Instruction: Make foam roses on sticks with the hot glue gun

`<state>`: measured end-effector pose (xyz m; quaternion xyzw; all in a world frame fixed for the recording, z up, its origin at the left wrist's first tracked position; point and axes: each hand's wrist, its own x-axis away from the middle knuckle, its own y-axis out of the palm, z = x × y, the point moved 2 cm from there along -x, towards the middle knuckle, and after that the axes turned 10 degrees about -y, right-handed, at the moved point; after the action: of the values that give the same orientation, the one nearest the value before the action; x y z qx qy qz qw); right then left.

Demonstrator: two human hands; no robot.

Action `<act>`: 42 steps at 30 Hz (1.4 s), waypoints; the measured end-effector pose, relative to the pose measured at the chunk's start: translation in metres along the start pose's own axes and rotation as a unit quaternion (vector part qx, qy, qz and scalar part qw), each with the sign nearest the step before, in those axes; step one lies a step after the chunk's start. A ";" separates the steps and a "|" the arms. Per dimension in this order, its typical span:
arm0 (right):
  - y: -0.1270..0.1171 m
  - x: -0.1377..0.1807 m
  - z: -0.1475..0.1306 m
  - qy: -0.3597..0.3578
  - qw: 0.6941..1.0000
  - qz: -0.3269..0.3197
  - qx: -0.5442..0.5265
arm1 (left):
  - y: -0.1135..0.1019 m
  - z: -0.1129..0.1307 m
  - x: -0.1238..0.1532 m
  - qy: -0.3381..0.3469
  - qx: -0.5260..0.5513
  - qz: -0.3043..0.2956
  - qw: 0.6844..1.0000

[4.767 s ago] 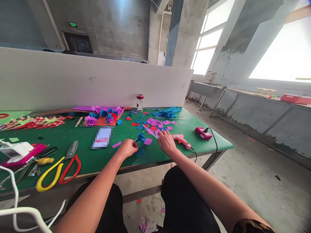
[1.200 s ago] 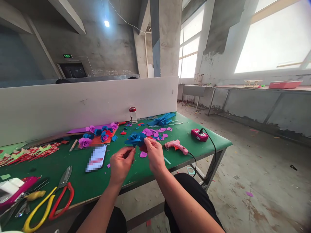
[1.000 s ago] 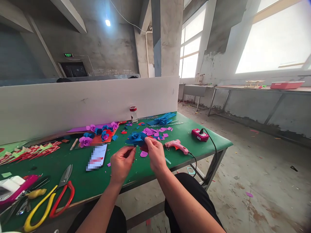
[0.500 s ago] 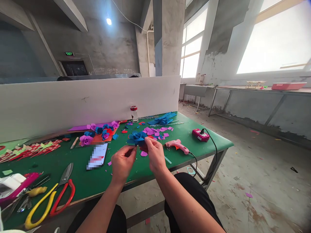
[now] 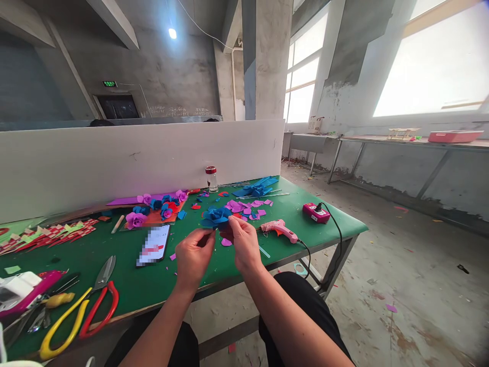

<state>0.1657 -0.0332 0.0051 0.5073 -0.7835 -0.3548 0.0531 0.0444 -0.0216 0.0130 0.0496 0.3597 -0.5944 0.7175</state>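
A blue paper flower is held up over the green table, between my two hands. My left hand is closed in a pinch just under the flower, at its base; what lies between those fingertips is too small to make out, perhaps part of the flower's stem. My right hand pinches the flower's right edge between thumb and fingers. Purple paper petals lie scattered behind it. Right of my right hand rests a pink glue gun, its nozzle close to my knuckles.
Finished paper roses lie at the back left, near a phone. Red-and-yellow-handled scissors sit front left. A glass jar stands by the white partition. The glue gun's cord runs off the table toward a magenta power socket.
Almost nothing differs; both hands keep their hold and the blue flower has barely moved. The view has shifted very slightly.
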 end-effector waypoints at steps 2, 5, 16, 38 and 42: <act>0.001 0.001 -0.001 0.005 1.000 0.004 -0.007 | 0.000 0.001 0.000 0.011 -0.009 0.004 1.000; 0.003 0.003 -0.003 0.020 0.999 0.019 -0.036 | -0.001 0.002 0.001 0.027 -0.013 0.011 1.000; 0.002 0.004 0.004 0.075 0.994 -0.007 -0.075 | 0.002 -0.002 0.001 0.039 -0.014 0.039 0.998; 0.014 0.025 0.003 -0.119 0.989 -0.089 -0.009 | -0.024 0.009 0.007 0.170 -0.033 0.135 0.976; 0.012 0.024 0.003 -0.150 0.983 -0.110 -0.003 | -0.027 0.011 0.010 0.188 -0.024 0.143 0.971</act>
<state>0.1441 -0.0489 0.0035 0.5316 -0.7208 -0.4327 -0.1029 0.0257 -0.0430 0.0256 0.1944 0.4910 -0.4569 0.7158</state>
